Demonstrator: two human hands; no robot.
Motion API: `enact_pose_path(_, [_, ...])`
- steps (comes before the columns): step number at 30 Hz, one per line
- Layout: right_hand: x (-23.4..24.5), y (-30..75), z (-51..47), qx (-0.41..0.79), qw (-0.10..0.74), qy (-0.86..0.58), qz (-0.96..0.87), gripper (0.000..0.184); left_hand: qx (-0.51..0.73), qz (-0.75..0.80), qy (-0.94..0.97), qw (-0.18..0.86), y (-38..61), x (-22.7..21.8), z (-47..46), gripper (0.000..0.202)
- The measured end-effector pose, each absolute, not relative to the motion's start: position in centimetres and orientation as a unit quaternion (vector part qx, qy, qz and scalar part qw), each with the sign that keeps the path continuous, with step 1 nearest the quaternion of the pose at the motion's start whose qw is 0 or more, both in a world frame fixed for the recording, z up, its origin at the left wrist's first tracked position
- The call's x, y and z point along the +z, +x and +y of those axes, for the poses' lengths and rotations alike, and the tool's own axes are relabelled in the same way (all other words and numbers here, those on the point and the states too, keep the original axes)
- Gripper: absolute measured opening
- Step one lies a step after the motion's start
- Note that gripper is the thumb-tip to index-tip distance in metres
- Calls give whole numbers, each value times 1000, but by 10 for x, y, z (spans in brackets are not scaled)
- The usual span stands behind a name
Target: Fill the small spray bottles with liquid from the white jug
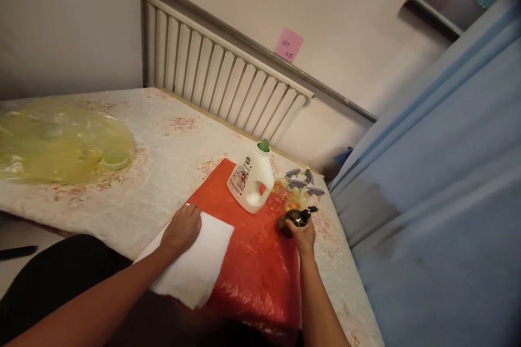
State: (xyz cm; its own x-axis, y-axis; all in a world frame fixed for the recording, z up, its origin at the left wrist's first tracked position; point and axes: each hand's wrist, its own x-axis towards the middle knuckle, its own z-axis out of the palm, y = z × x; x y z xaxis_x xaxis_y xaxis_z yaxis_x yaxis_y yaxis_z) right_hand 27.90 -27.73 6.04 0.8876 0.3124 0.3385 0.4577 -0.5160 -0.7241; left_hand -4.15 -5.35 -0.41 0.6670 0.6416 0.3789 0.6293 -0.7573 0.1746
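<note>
My left hand point(182, 227) lies flat, fingers together, on a folded white cloth point(197, 265) at the near left of a red plastic sheet point(252, 265). My right hand point(303, 237) is wrapped round a small dark bottle with a black pump top point(293, 219) resting on the red sheet. A white detergent jug with a green cap point(252, 178) stands just behind, between the two hands. Several clear spray bottles with grey trigger heads point(299, 187) stand beside the jug, right behind the dark bottle.
The table carries a floral cloth point(163, 168). A crumpled yellow plastic sheet point(61, 143) lies at the far left. A white radiator point(220, 81) runs along the wall behind, with a pink note point(288, 44) above it. Blue fabric point(439, 200) fills the right side.
</note>
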Motion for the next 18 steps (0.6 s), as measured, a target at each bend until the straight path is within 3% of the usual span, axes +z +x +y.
enact_pose_path(18, [34, 319, -261, -82, 451, -867, -195, 66, 212, 358, 908, 46, -41, -1, -55, 21])
